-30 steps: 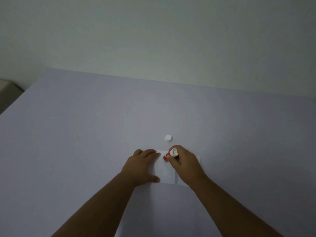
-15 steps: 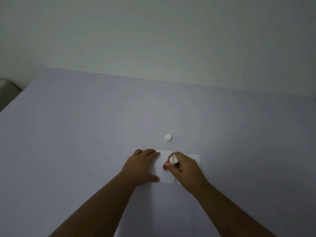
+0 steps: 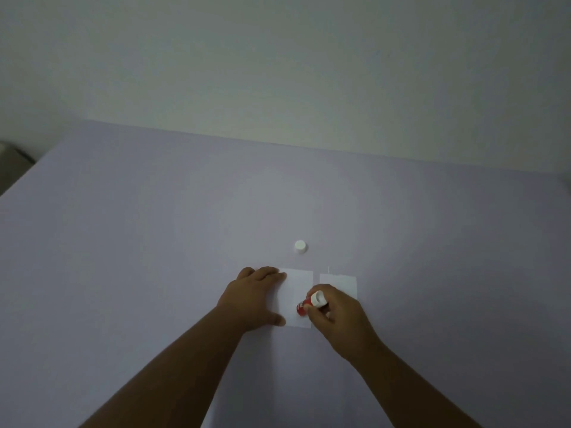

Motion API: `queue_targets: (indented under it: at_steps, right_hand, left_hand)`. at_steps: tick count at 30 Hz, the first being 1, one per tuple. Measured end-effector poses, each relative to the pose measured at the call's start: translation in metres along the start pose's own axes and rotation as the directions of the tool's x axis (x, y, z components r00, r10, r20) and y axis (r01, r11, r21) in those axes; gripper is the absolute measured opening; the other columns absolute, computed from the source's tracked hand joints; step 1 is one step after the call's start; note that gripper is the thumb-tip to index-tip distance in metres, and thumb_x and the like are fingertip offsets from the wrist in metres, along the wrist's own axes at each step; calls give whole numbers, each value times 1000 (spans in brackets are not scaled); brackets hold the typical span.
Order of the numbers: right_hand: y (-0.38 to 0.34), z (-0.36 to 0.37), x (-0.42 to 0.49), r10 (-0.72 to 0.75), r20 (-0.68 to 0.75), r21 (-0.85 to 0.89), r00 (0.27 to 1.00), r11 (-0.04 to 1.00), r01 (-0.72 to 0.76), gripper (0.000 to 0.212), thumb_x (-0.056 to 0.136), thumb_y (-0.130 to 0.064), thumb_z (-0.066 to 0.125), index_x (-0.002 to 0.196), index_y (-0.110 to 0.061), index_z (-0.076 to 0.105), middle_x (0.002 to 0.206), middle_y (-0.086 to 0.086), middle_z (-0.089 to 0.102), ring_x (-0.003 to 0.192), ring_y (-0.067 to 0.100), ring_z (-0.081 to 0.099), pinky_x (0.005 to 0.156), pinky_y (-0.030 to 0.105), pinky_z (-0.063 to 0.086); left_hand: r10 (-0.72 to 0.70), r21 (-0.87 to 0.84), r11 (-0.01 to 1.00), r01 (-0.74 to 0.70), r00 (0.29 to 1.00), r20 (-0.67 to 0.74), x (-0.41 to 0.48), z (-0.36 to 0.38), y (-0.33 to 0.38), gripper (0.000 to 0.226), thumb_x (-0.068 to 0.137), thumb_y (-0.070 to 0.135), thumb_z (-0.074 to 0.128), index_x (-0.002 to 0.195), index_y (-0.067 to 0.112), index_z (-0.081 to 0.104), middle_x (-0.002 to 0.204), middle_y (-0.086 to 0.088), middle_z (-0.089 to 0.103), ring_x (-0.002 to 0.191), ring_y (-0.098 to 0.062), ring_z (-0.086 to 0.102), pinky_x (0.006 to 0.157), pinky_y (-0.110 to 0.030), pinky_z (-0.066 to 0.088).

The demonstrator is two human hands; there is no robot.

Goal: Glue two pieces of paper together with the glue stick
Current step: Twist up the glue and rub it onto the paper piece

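The red cylindrical glue stick (image 3: 303,306) with a white plastic end sits in the right hand (image 3: 335,316), pinched between curled fingers and thumb, tilted so that its red body slants down and to the left onto the paper while the white end points up toward the knuckles. Its lower tip meets the white rectangular sheet of paper (image 3: 298,288) near that sheet's right edge, in the gap between the two hands.

The left hand (image 3: 251,299) lies flat, palm down with fingers spread forward and thumb out to the side, pressing on the left part of the same sheet and holding nothing. A second white rectangular piece of paper (image 3: 340,282) lies just beyond the right hand's knuckles, close beside the first sheet with a narrow strip of surface showing between them; its near part is hidden by the right hand.

Farther ahead of both hands, well apart from the fingertips, a small round white plastic cap (image 3: 300,246) stands alone.

Everything rests on a smooth, matte, pale lilac counter (image 3: 154,242), flat and plain, which ends at a bare, pale grey-green wall (image 3: 278,72). Both sheets look thin, flat and unmarked. Both forearms are bare.
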State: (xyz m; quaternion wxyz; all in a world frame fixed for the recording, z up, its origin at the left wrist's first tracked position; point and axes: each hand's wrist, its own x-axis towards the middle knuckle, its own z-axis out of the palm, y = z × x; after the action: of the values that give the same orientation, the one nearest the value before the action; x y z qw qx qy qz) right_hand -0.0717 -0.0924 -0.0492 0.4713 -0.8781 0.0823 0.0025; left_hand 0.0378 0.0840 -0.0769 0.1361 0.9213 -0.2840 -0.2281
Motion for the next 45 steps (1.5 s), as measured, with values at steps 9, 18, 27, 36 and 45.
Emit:
queue_targets:
  at_steps: [9, 18, 27, 36, 45]
  right_hand:
    - [-6, 3, 22, 6, -64, -13, 998, 1000, -7, 7, 84, -25, 61, 88, -20, 57, 81, -1, 66, 73, 11, 59, 68, 26, 49]
    - [-9, 3, 38, 8, -128, -7, 992, 1000, -9, 10, 85, -25, 61, 88, -17, 57, 81, 2, 65, 74, 13, 57, 69, 28, 48]
    - [2, 7, 2, 6, -47, 33, 999, 999, -4, 6, 83, -28, 62, 87, -25, 58, 81, -9, 64, 81, 5, 58, 68, 16, 49]
    - [0, -13, 24, 143, -144, -20, 979, 989, -147, 11, 80, -31, 66, 80, -30, 55, 77, -8, 64, 70, 5, 58, 59, 11, 42]
    - [3, -37, 35, 636, 192, 926, 748, 135, -353, 8, 85, -5, 55, 89, 0, 59, 86, 18, 65, 65, 19, 57, 52, 25, 51]
  left_hand:
    - [-4, 12, 1000, 3, 1000, 8, 1, 0, 1, 95, 59, 62, 69, 139, 35, 26, 148, 11, 31, 127, -18, 29, 102, -39, 35]
    - [-1, 23, 1000, 1, 1000, 15, 1, 0, 0, 95, 59, 63, 68, 139, 36, 25, 148, 11, 31, 127, -19, 29, 102, -39, 35]
    - [-11, 5, 1000, 11, 1000, 10, 1, 2, 1, 96, 57, 64, 68, 138, 36, 25, 147, 13, 32, 126, -17, 29, 102, -38, 35]
    - [-18, 12, 1000, 18, 999, 36, -1, -3, 3, 95, 60, 62, 67, 140, 37, 22, 149, 14, 28, 128, -17, 27, 103, -39, 35]
    - [3, 4, 1000, -3, 999, 36, -4, -7, 4, 94, 62, 60, 67, 141, 38, 21, 150, 17, 24, 131, -16, 23, 105, -36, 32]
